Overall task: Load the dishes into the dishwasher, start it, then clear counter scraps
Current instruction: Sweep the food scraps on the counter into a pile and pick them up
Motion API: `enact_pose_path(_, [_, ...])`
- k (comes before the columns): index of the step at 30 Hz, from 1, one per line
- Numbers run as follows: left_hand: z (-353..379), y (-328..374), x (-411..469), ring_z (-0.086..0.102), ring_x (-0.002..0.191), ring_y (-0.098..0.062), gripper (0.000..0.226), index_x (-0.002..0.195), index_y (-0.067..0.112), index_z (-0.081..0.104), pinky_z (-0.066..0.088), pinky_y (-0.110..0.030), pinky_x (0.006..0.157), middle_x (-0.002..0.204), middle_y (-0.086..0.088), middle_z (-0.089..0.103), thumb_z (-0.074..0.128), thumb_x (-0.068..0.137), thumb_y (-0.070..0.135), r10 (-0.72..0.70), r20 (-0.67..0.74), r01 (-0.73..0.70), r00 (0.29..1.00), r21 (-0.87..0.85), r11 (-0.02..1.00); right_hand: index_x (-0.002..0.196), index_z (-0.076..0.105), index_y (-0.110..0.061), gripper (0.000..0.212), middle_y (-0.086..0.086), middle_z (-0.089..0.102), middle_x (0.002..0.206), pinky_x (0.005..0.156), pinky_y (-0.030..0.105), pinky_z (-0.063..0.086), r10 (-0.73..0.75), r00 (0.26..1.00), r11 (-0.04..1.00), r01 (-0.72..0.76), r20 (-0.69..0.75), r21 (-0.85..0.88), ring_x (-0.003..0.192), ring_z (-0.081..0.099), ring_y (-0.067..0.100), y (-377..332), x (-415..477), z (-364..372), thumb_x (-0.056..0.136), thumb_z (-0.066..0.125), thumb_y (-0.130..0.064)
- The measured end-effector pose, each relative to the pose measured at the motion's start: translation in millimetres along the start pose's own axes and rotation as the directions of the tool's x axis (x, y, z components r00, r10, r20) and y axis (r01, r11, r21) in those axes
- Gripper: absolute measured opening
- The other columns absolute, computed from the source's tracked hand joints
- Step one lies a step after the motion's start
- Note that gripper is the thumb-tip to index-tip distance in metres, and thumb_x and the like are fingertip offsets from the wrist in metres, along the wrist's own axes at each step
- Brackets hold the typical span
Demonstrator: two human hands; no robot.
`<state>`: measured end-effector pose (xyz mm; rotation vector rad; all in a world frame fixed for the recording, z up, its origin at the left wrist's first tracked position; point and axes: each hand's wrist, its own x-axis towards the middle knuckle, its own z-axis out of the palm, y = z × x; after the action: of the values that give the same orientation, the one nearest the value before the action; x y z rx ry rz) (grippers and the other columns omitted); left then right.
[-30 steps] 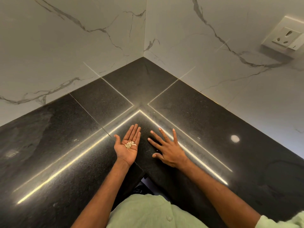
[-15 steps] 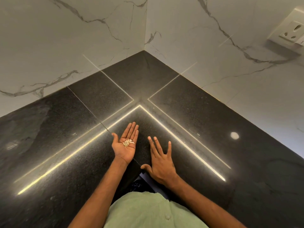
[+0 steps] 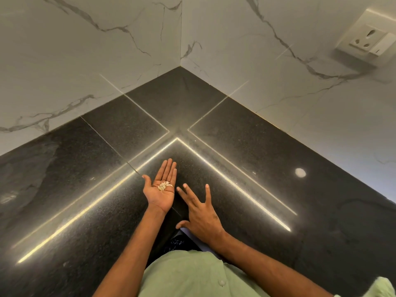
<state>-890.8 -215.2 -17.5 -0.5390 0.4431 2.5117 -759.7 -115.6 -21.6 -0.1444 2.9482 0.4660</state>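
Note:
My left hand lies palm up over the black stone counter, fingers straight, at the inner corner of the L-shaped top. A small heap of pale scraps sits in its palm. My right hand is palm down just to the right, fingers spread and straight, over the counter's front edge. Its fingertips point toward the left palm and hold nothing. No dishes or dishwasher are in view.
White marble-look walls meet in a corner behind the counter. A wall socket sits at the upper right. Bright light strips reflect off the counter. My green shirt fills the bottom edge.
My right hand has drawn back toward me along the counter to its front edge. My left hand holds its place with the scraps in the palm.

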Motion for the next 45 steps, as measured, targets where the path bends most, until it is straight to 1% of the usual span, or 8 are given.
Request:
enact_pose_path(6, [1.5, 0.8, 1.7, 0.050, 0.132, -0.036, 0.079, 0.139, -0.006, 0.047, 0.042, -0.041, 0.107, 0.140, -0.023, 0.054, 0.026, 0.100, 0.060, 0.003, 0.009, -0.003, 1.000, -0.013, 1.000, 0.119, 0.069, -0.004, 0.089, 0.005, -0.008, 0.166, 0.110, 0.075, 0.006, -0.031, 0.999, 0.999, 0.031, 0.044, -0.009, 0.150, -0.022, 0.023, -2.8, -2.5, -3.6, 0.092, 0.023, -0.074])
enact_pose_path(9, [0.8, 1.7, 1.4, 0.051, 0.132, -0.035, 0.079, 0.139, -0.006, 0.047, 0.043, -0.041, 0.106, 0.140, -0.023, 0.054, 0.026, 0.100, 0.059, -0.003, 0.002, 0.003, 1.000, 0.001, 1.000, 0.141, 0.052, -0.005, 0.085, -0.009, -0.012, 0.166, 0.110, 0.076, 0.000, 0.034, 0.999, 0.963, -0.040, 0.026, 0.267, 0.149, -0.025, 0.016, 5.2, -2.9, -16.7, 0.096, 0.022, -0.070])
enact_pose_path(15, [-2.0, -5.0, -0.9, 0.052, 0.131, -0.036, 0.079, 0.122, -0.008, 0.064, 0.044, -0.043, 0.108, 0.139, -0.024, 0.055, 0.026, 0.101, 0.059, -0.037, -0.010, 0.036, 0.999, -0.005, 0.999, 0.122, 0.068, -0.018, 0.041, -0.013, 0.015, 0.164, 0.122, 0.054, 0.012, 0.368, 0.926, 0.214, -0.172, 0.084, 0.962, 0.152, 0.007, 0.014, 43.2, 36.3, -71.2, 0.104, 0.040, -0.043])
enact_pose_path(20, [2.8, -15.8, -8.6, 0.058, 0.126, -0.030, 0.074, 0.122, -0.003, 0.066, 0.044, -0.041, 0.110, 0.133, -0.020, 0.061, 0.028, 0.100, 0.057, -0.100, 0.003, 0.100, 0.995, 0.043, 0.994, 0.107, 0.074, -0.025, 0.023, -0.013, 0.051, 0.145, 0.113, 0.060, 0.022, 0.250, 0.956, 0.707, -0.073, -0.152, 0.703, 0.137, 0.037, 0.012, 35.6, 67.7, -84.0, 0.097, 0.055, -0.034])
enact_pose_path(24, [7.2, -12.9, -15.2, 0.073, 0.097, -0.028, 0.065, 0.120, 0.000, 0.064, 0.062, -0.036, 0.073, 0.115, -0.018, 0.070, 0.028, 0.103, 0.052, -0.120, 0.013, 0.120, 0.993, 0.001, 0.993, 0.101, 0.071, -0.026, 0.016, -0.011, 0.063, 0.125, 0.111, 0.062, 0.027, 0.246, 0.939, 0.817, -0.069, -0.238, 0.573, 0.121, 0.051, 0.014, 24.7, 65.7, -79.2, 0.088, 0.067, -0.035])
enact_pose_path(35, [2.3, -18.5, -14.5, 0.050, 0.135, -0.029, 0.067, 0.135, 0.000, 0.056, 0.033, -0.039, 0.118, 0.145, -0.016, 0.052, 0.024, 0.104, 0.050, -0.143, 0.038, 0.141, 0.989, 0.055, 0.988, 0.089, 0.069, -0.020, 0.012, -0.006, 0.066, 0.102, 0.117, 0.048, 0.029, 0.291, 0.860, 0.809, 0.013, -0.420, 0.587, 0.105, 0.059, 0.016, 25.7, 47.2, -53.7, 0.088, 0.062, -0.030])
enact_pose_path(39, [3.4, -19.3, -15.0, 0.049, 0.135, -0.032, 0.066, 0.135, -0.002, 0.055, 0.037, -0.040, 0.115, 0.145, -0.020, 0.050, 0.027, 0.104, 0.049, -0.166, 0.069, 0.164, 0.984, 0.036, 0.986, 0.113, 0.069, -0.022, 0.031, -0.004, 0.055, 0.142, 0.123, 0.049, 0.013, 0.280, 0.871, 0.771, 0.046, -0.403, 0.635, 0.137, 0.042, 0.014, 33.3, 37.7, -57.1, 0.099, 0.043, -0.034])
enact_pose_path(45, [-3.8, 6.7, -12.8, 0.057, 0.125, -0.039, 0.068, 0.119, -0.012, 0.064, 0.048, -0.045, 0.103, 0.139, -0.025, 0.054, 0.026, 0.106, 0.043, -0.069, 0.077, 0.074, 0.995, -0.066, 0.995, 0.159, 0.005, -0.019, 0.079, 0.000, -0.013, 0.166, 0.120, 0.058, -0.006, 0.569, 0.813, 0.589, -0.507, 0.123, 0.629, 0.151, -0.019, 0.019, 89.6, -34.0, 11.2, 0.096, 0.014, -0.067])
